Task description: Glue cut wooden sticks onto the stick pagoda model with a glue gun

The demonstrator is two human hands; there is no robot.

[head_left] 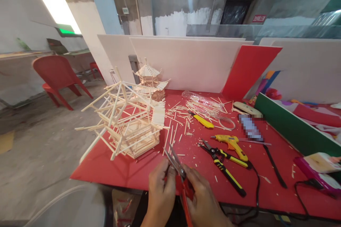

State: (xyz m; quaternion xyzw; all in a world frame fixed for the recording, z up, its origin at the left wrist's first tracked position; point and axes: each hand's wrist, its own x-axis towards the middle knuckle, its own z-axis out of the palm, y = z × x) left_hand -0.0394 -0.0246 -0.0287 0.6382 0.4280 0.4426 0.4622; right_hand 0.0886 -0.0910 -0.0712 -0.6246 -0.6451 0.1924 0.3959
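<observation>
My right hand (201, 193) is closed around the red handles of a pair of scissors (176, 165), whose metal blades stand slightly apart and point up and left. Beside the blades is my left hand (161, 186), its thumb and fingers pinched together; what they hold, if anything, is hidden. Beyond my left hand, at the table's left end, stands an openwork pavilion frame (121, 122) built of thin wooden sticks. A smaller stick pagoda (148, 72) with a pointed roof rises behind it. Loose wooden sticks (173, 133) and short offcuts lie past the scissor tips.
On the red tabletop (197, 163), right of my hands, lie pruning shears (226, 173), a yellow glue gun (230, 142) and a yellow utility knife (204, 120). A dark cord (257, 184) hangs over the front edge. A green panel (287, 124) borders the right; white boards (183, 64) stand behind.
</observation>
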